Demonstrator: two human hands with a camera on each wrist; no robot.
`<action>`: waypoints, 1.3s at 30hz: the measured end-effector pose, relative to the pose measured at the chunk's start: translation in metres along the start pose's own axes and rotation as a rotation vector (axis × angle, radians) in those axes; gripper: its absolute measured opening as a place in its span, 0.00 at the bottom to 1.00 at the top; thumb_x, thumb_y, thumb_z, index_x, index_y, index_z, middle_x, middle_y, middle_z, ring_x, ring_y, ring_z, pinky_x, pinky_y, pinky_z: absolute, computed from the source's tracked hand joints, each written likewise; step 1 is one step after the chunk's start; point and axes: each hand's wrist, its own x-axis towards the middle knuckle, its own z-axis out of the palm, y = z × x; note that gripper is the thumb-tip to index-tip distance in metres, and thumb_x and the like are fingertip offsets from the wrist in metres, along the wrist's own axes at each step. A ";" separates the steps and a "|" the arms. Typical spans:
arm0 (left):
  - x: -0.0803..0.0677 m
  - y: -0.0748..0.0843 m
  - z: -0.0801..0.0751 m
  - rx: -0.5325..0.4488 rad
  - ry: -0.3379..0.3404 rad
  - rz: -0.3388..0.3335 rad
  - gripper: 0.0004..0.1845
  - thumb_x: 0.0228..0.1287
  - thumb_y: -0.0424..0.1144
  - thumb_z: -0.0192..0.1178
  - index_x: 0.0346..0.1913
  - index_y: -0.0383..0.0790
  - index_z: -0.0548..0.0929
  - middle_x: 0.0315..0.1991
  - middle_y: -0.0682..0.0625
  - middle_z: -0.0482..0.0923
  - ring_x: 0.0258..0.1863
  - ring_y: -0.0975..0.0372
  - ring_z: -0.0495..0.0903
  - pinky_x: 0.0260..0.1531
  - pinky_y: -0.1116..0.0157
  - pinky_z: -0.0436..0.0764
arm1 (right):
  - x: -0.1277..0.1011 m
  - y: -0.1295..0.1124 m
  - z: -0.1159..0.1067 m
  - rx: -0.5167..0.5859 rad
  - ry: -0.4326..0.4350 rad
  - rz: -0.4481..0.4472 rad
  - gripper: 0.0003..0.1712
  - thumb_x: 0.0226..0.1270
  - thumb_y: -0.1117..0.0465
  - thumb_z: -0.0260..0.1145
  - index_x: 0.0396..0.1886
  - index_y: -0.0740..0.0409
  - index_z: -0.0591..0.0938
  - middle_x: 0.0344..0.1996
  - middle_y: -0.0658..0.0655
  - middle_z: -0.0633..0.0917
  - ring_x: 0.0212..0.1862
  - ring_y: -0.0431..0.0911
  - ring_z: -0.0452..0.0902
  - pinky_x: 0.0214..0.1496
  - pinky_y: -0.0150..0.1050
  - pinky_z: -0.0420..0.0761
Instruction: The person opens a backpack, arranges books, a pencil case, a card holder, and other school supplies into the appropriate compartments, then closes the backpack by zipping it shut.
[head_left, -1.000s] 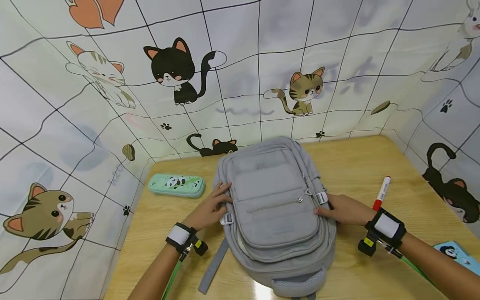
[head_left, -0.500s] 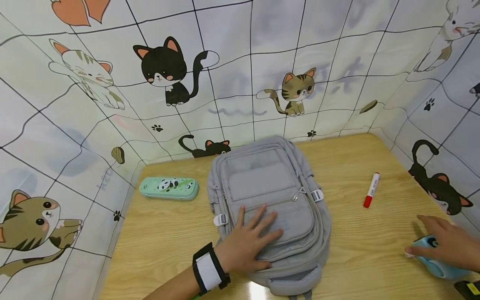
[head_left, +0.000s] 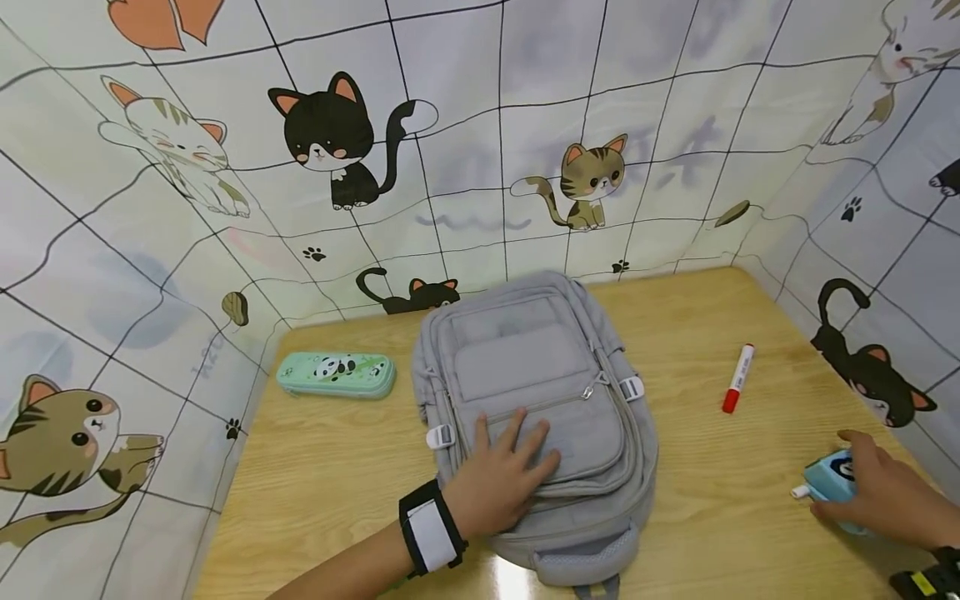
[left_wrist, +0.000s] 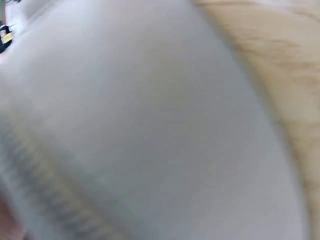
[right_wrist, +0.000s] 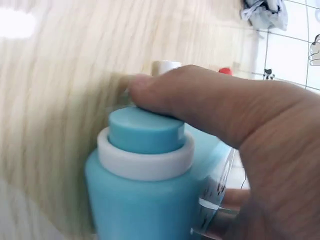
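Observation:
A grey backpack (head_left: pixel 536 400) lies on the table, its zipped front pocket facing up. My left hand (head_left: pixel 498 479) rests on the lower part of that pocket with its fingers spread. Close up in the left wrist view are the backpack's grey cloth (left_wrist: pixel 160 110) and a blurred zip (left_wrist: pixel 55 190). At the right, my right hand (head_left: pixel 888 496) grips a light blue bottle (head_left: pixel 832 479) with a panda print and a white nub. The right wrist view shows the bottle's blue cap (right_wrist: pixel 146 131) and white collar, the thumb lying over the cap; most fingers are hidden.
A mint-green pencil case (head_left: pixel 336 375) with pandas lies left of the backpack. To its right lies a white marker with a red cap (head_left: pixel 738 379). A cat-print sheet (head_left: pixel 465 167) stands around the table's (head_left: pixel 322 492) back and sides.
My left hand has left the backpack's left side and now rests on its front. My right hand has let go of its right side, moved right and taken hold of the bottle, shifting it slightly left.

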 end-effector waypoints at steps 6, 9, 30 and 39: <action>0.017 -0.038 -0.033 -0.186 0.157 -0.014 0.17 0.78 0.43 0.63 0.62 0.42 0.77 0.49 0.50 0.86 0.39 0.59 0.89 0.27 0.64 0.86 | 0.017 -0.050 -0.027 0.147 0.062 -0.118 0.71 0.50 0.49 0.87 0.69 0.84 0.47 0.47 0.91 0.70 0.40 0.70 0.78 0.38 0.61 0.85; 0.026 -0.066 -0.050 -0.345 0.204 -0.090 0.15 0.77 0.36 0.61 0.61 0.39 0.76 0.44 0.50 0.86 0.25 0.63 0.84 0.21 0.67 0.82 | 0.018 -0.090 -0.051 0.195 0.119 -0.238 0.67 0.54 0.50 0.86 0.73 0.80 0.51 0.54 0.87 0.70 0.45 0.70 0.79 0.38 0.57 0.86; 0.068 -0.145 -0.098 -0.508 0.409 -0.326 0.16 0.78 0.31 0.52 0.63 0.36 0.79 0.36 0.49 0.83 0.24 0.62 0.76 0.24 0.63 0.75 | 0.085 -0.347 0.000 0.060 0.124 -1.045 0.53 0.49 0.54 0.88 0.72 0.58 0.71 0.54 0.55 0.85 0.51 0.49 0.83 0.53 0.48 0.84; 0.061 -0.143 -0.112 -0.398 0.473 -0.309 0.16 0.77 0.31 0.53 0.63 0.38 0.80 0.39 0.48 0.88 0.18 0.63 0.73 0.18 0.63 0.71 | 0.157 -0.350 -0.002 0.274 0.079 -0.969 0.54 0.63 0.54 0.80 0.82 0.58 0.61 0.66 0.59 0.76 0.63 0.51 0.73 0.68 0.50 0.73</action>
